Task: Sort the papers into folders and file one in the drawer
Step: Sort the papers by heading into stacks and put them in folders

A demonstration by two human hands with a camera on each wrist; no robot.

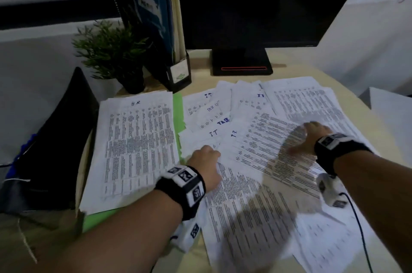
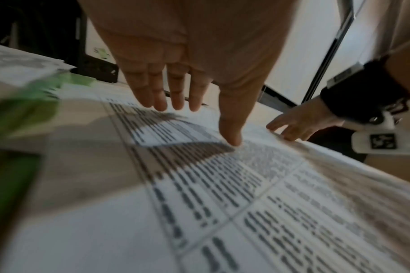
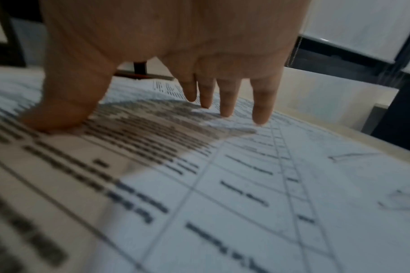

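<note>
— How will those sheets handle?

— Light, limp and slippery, I judge; the loose papers (image 1: 256,138) lie fanned and overlapping across the desk (image 1: 200,58); my left hand (image 1: 206,166) hangs over them with fingers straight, thumb tip touching a sheet; my right hand (image 1: 308,137) is spread, fingertips (image 3: 260,114) pressing the top page; I'd slide one by a free corner.

— And around you?

— An "HR" sheet (image 1: 136,145) rests on the green folder (image 1: 178,112) at left; monitor (image 1: 256,0), plant (image 1: 113,49) and file holder (image 1: 176,71) stand behind; no drawer shows.
</note>
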